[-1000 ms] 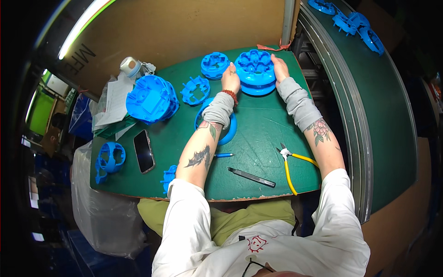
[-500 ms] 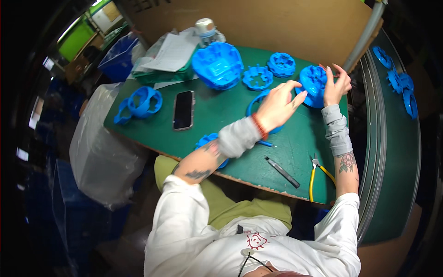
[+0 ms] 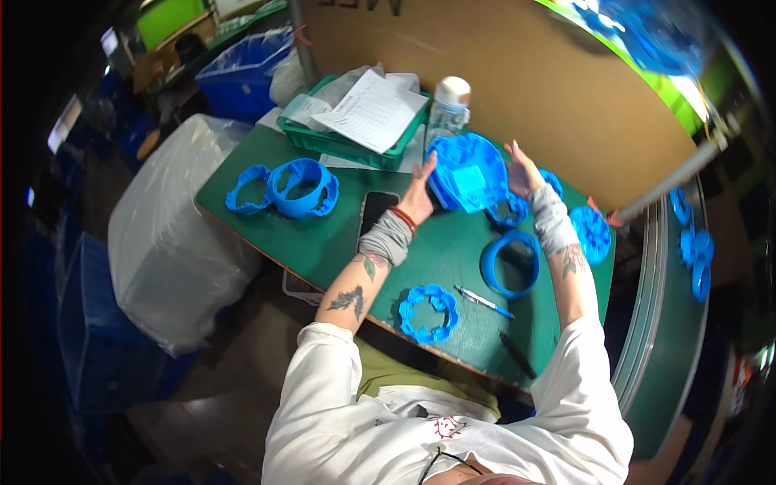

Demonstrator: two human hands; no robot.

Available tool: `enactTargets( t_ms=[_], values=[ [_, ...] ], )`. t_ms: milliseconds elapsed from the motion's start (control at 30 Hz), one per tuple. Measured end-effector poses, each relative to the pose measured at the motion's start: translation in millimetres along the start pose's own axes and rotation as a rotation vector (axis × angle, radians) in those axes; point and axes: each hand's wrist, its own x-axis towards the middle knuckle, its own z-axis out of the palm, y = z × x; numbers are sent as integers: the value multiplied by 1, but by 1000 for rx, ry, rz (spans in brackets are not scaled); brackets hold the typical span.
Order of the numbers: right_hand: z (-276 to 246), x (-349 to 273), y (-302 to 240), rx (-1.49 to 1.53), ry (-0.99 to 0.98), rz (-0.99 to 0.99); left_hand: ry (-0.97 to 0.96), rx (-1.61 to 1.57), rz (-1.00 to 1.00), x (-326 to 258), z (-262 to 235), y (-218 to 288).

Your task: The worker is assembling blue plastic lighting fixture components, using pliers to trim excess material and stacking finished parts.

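Note:
A large blue plastic bowl-shaped housing [image 3: 467,179] stands at the back of the green table, in front of a bottle. At its left side, my left hand [image 3: 417,196] grips the rim, its thumb along the edge; some fingers are hidden. Beside the right rim is my right hand [image 3: 525,171], fingers stretched out; whether it touches the housing I cannot tell. A toothed blue ring [image 3: 511,212] lies just below, partly covered by the housing. Nearer me lie a smooth blue ring [image 3: 485,271] and a scalloped blue ring [image 3: 404,315].
A pen [image 3: 483,302] and a black cutter [image 3: 516,356] lie near the front edge. Left are blue ring parts [image 3: 279,187] and a phone [image 3: 378,208]. Behind stand a green tray of papers [image 3: 311,144] and the bottle [image 3: 449,105]. A blue round part [image 3: 590,236] lies right.
Both hands have left the round blue part at the right and moved left to the bowl-shaped housing. My left hand now grips its rim. The view has also shifted.

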Motion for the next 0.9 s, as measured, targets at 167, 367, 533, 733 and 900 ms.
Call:
enactTargets(
  t_ms=[167, 367, 533, 733, 900],
  values=[
    [22, 0, -5, -172, 64, 185, -117, -121, 11, -19, 44, 2],
    [123, -35, -44, -330, 25, 110, -101, -171, 105, -92, 72, 73],
    [334, -99, 1, -621, -491, -251, -193, 3, 368, -319, 55, 218],
    [562, -198, 114, -350, -508, 304, -8, -43, 597, -632, 2, 273],
    [716, -246, 272, -721, -869, 998, 527, 222, 850, -858, -47, 201]
  ],
)
